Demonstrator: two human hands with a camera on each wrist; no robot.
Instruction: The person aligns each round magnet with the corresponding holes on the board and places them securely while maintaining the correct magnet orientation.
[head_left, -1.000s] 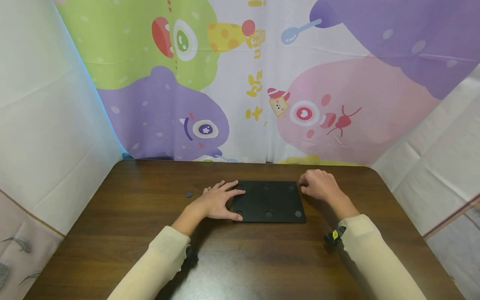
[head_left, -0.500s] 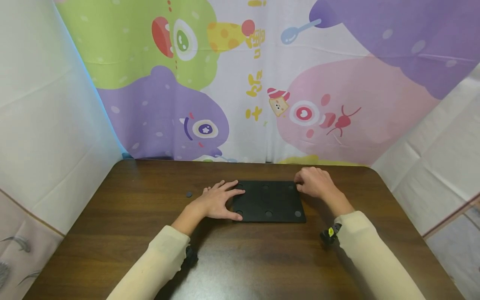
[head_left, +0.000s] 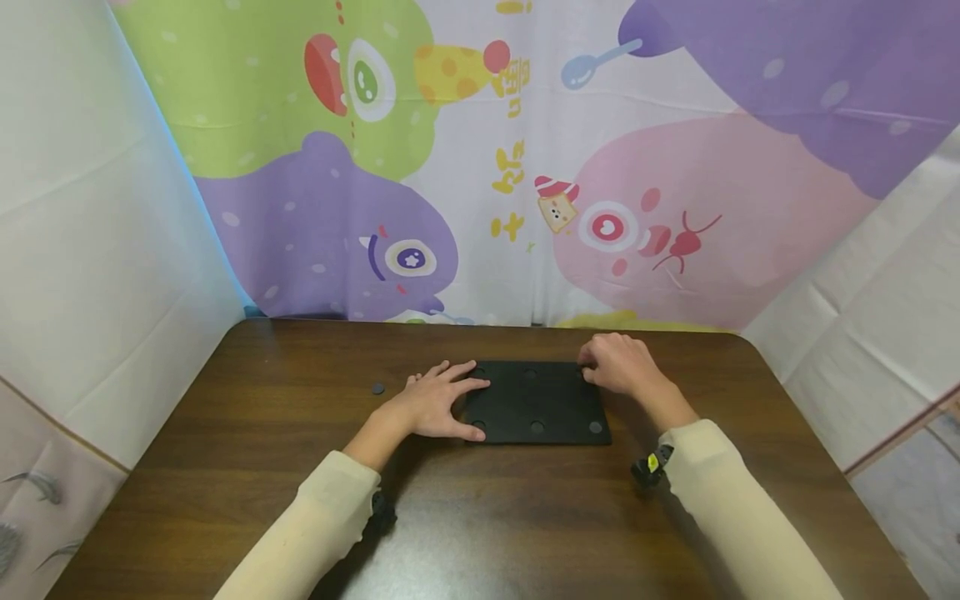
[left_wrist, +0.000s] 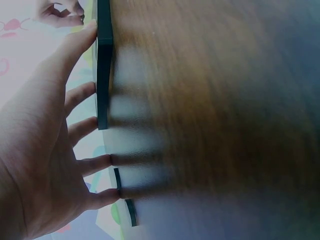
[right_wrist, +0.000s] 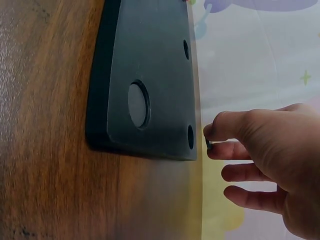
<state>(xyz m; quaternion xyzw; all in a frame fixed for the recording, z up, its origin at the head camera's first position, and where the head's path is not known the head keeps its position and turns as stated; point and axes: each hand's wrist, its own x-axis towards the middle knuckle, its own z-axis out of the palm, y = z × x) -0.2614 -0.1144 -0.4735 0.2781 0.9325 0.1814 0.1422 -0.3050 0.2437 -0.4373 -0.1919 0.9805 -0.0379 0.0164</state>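
A black rectangular board (head_left: 551, 404) with round recesses lies on the table. My left hand (head_left: 435, 406) is spread over its left end, with the thumb and some fingertips on the board. The other fingertips reach the tabletop beside it in the left wrist view. My right hand (head_left: 621, 364) is at the far right corner, pinching a small dark disc (right_wrist: 208, 144) between thumb and forefinger. In the right wrist view that disc is close to the corner recess (right_wrist: 190, 137). A grey disc (right_wrist: 137, 105) sits in the near right recess.
Left of my left hand a loose dark disc (head_left: 378, 388) lies on the wooden table (head_left: 510, 508). The left wrist view shows another disc (left_wrist: 117, 178) by the fingertips. A cartoon-printed curtain (head_left: 480, 275) hangs behind the table's far edge.
My right hand has moved left, from beside the board to over its far right corner, and now covers the recess there. The left hand and the board have stayed put.
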